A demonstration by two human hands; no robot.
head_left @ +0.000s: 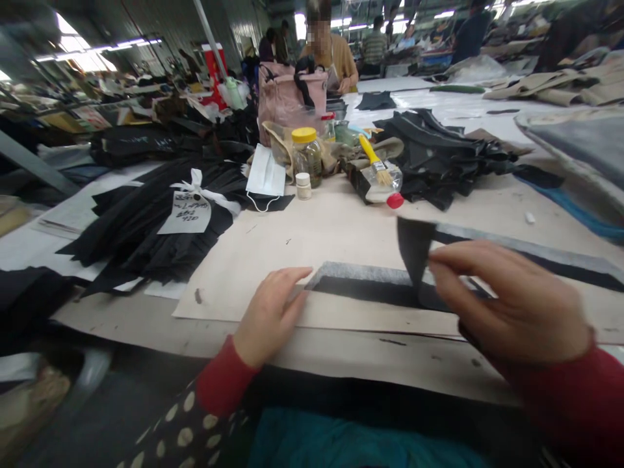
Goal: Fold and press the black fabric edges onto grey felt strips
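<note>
My left hand [272, 314] lies flat on the brown paper sheet [292, 253], fingers stretched out and touching the left end of a long black and grey fabric strip [361, 281]. My right hand [511, 299] pinches a folded-up part of that strip [414, 250] and lifts it off the table. Both wrists wear red sleeves.
A pile of black fabric pieces [146, 227] with a white tag [188, 213] lies at left. Behind stand a yellow-lidded jar [306, 155], a small white bottle [303, 185], a face mask [266, 175], a yellow-handled brush [375, 162] and another black pile [439, 156]. A person [326, 55] sits opposite.
</note>
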